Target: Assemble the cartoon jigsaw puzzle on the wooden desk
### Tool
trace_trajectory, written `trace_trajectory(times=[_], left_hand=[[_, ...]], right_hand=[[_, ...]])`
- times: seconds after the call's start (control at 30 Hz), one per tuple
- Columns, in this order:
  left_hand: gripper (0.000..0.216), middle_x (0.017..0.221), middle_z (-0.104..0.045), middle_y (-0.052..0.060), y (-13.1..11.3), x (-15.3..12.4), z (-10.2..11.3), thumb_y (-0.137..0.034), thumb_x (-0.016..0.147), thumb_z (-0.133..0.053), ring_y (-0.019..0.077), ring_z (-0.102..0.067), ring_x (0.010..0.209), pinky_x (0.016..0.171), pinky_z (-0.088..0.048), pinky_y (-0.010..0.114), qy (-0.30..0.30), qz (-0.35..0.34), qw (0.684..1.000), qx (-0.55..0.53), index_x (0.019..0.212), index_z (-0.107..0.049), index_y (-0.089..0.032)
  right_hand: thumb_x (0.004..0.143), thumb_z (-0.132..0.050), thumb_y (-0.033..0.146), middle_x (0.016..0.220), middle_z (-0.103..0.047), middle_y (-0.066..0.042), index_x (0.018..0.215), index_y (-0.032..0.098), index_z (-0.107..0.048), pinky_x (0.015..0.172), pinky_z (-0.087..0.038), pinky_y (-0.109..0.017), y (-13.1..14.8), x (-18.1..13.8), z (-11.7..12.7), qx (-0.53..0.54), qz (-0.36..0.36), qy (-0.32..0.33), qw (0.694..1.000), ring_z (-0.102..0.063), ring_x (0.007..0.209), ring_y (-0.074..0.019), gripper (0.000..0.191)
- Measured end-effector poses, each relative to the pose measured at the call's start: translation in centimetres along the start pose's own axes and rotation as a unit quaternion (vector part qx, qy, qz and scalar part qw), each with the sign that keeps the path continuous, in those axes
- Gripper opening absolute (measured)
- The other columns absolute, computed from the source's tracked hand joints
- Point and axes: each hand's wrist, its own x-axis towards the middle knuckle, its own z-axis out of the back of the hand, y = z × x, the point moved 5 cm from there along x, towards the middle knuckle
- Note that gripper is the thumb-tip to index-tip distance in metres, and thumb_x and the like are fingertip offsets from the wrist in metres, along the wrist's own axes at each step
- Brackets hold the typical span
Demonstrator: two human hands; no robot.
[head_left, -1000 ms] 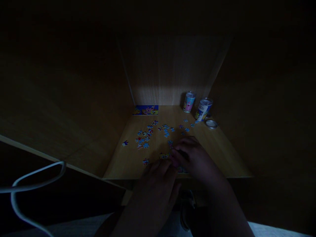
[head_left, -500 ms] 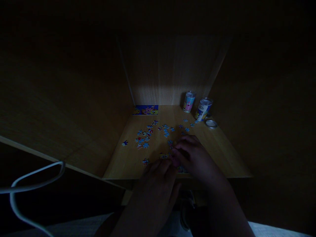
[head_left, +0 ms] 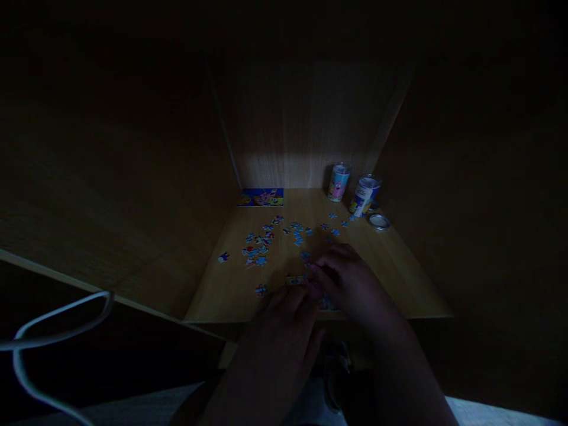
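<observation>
My left hand (head_left: 286, 322) lies palm down at the shelf's front edge, fingers stretched over a partly joined jigsaw puzzle (head_left: 294, 280) with yellow and pink parts. My right hand (head_left: 346, 275) is just to the right, thumb and forefinger pinched on a small jigsaw piece (head_left: 307, 265) at the puzzle's upper edge. Dim light and my fingers hide much of the puzzle. Past the right fingertips lies a loose blue piece (head_left: 305, 255). Another loose piece (head_left: 261, 290) lies left of the puzzle.
Several loose pieces (head_left: 261, 249) spread over the wooden shelf (head_left: 217, 296). Two cartoon-printed cans (head_left: 338, 183) (head_left: 364, 196) stand at the back right beside a round metal lid (head_left: 378, 222). A cartoon picture card (head_left: 261, 197) lies at the back left. A white cable (head_left: 48, 339) loops at the left.
My right fingertips have lifted and shifted slightly right, showing more of the pink part of the puzzle. My left hand stays in place. The view has shifted very slightly.
</observation>
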Motion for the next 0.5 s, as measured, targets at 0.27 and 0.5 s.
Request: trace_trajectory(times=[0.27, 0.5], left_hand=[[0.039, 0.141, -0.065, 0.009, 0.01, 0.13, -0.08, -0.018, 0.098, -0.067, 0.0329, -0.062, 0.128, 0.111, -0.053, 0.060, -0.007, 0.004, 1.000, 0.015, 0.137, -0.063, -0.024], [0.041, 0.141, -0.065, 0.008, 0.05, 0.30, -0.09, -0.017, 0.098, -0.068, 0.0317, -0.062, 0.127, 0.111, -0.053, 0.058, -0.008, 0.005, 1.000, 0.010, 0.138, -0.062, -0.024]], right_hand=[[0.104, -0.065, 0.027, 0.085, -0.070, -0.002, 0.080, 0.023, -0.069, 0.088, -0.048, -0.038, 0.08, 0.10, 0.01, -0.011, -0.006, 0.014, 1.000, -0.064, 0.089, -0.0205, 0.025], [0.104, -0.065, 0.026, 0.086, -0.071, -0.003, 0.081, 0.023, -0.070, 0.088, -0.049, -0.039, -0.07, 0.09, -0.06, -0.011, -0.006, 0.013, 1.000, -0.064, 0.090, -0.0207, 0.024]])
